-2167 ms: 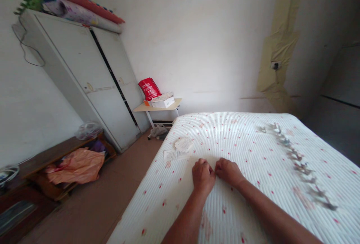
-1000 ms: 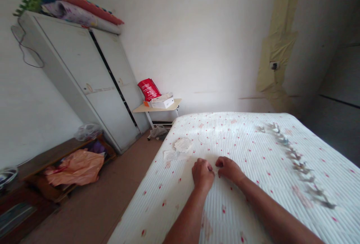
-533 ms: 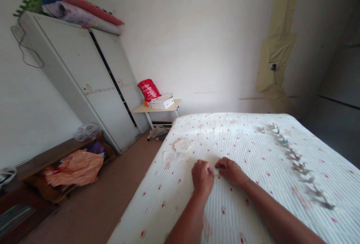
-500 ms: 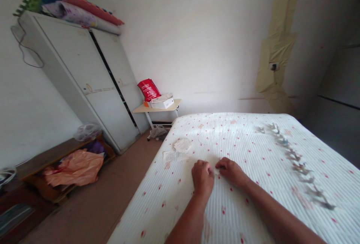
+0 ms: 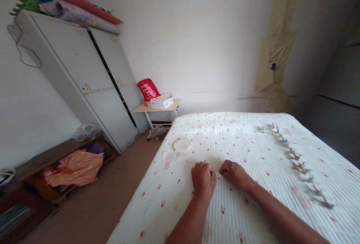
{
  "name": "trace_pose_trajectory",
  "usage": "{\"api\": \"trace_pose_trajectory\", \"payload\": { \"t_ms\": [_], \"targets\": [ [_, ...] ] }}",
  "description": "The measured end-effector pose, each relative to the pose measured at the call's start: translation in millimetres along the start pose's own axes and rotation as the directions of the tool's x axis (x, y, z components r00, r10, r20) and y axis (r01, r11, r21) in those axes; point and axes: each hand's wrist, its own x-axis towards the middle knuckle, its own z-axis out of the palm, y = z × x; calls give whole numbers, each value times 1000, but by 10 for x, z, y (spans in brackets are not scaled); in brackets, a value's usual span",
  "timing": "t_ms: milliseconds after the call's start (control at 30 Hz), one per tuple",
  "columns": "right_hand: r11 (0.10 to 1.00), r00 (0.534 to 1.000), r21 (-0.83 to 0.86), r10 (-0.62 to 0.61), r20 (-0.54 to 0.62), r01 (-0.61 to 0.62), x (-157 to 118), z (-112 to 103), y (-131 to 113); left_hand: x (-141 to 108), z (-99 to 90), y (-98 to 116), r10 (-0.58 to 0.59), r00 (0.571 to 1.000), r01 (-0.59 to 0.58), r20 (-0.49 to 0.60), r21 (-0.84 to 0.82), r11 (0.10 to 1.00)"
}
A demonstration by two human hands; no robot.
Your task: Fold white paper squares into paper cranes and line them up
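Note:
My left hand (image 5: 203, 178) rests low over the bed with its fingers curled in and closed. Facing it, my right hand (image 5: 233, 172) is closed too, thumb and fingertips pinched together. Between the two sets of fingertips shows a small pale piece of paper (image 5: 218, 175), mostly covered by the fingers. Just beyond my left hand lie a roundish stack of printed paper (image 5: 182, 145) and flat printed slips (image 5: 169, 156). To the right of my right arm, a slanting row of small folded paper figures (image 5: 294, 154) stands on the bedcover; they look blurred.
The white ribbed bedcover (image 5: 233, 214) has red dots. Behind the bed's far left corner, a small table (image 5: 137, 108) carries a red bag (image 5: 148, 89) and a white box (image 5: 162, 103). A grey wardrobe (image 5: 75, 64) and a low wooden bench (image 5: 64, 144) stand at left.
My right hand has shifted slightly right and the gap between my hands is a little wider. My left fingers have curled further over. The papers and figures have stayed put.

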Motion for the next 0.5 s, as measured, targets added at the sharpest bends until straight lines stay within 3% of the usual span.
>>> {"api": "trace_pose_trajectory", "payload": {
  "t_ms": [233,500],
  "targets": [
    [995,999,-80,-54,0,54,-75,20,-34,-39,-35,-10,68,998,-67,9,-23,997],
    [993,993,-23,-115,-7,115,-48,9,18,-169,-54,-1,119,992,-120,-49,-20,993]
  ]
}}
